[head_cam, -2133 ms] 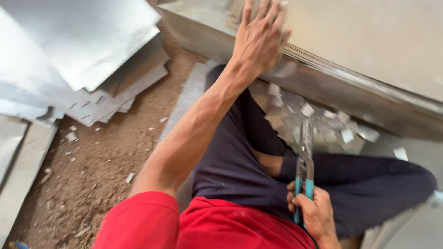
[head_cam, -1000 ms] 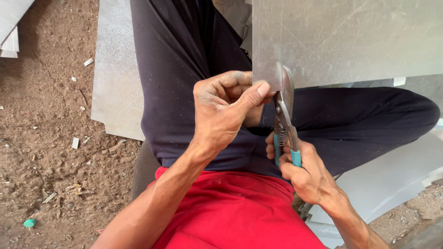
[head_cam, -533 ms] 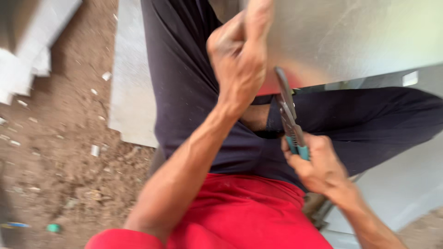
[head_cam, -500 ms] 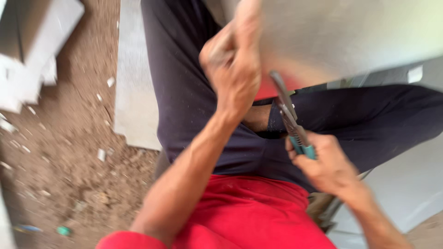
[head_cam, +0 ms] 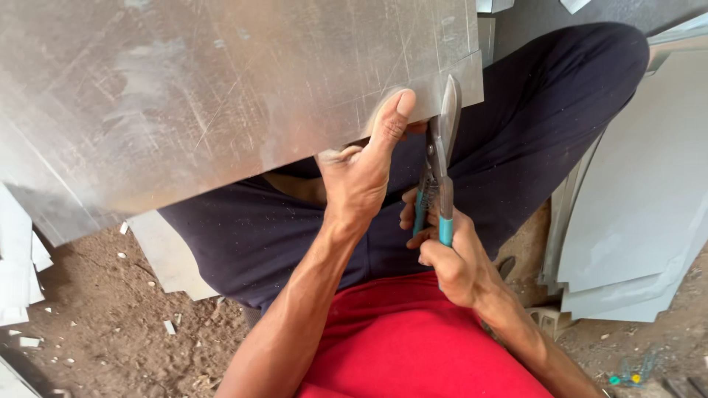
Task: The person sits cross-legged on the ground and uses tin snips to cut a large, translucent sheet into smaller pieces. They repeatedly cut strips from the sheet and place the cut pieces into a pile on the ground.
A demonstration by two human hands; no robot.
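Since half a second ago, the metal sheet (head_cam: 221, 96) has swung across the lap, filling the upper left. Left hand (head_cam: 361, 173) grips its lower edge, thumb on top. Right hand (head_cam: 446, 258) clenches teal-handled snips (head_cam: 439, 166), blades at the sheet's right corner.

hands: 2 | tin snips (head_cam: 439, 166): 1 | held metal sheet (head_cam: 221, 88): 1
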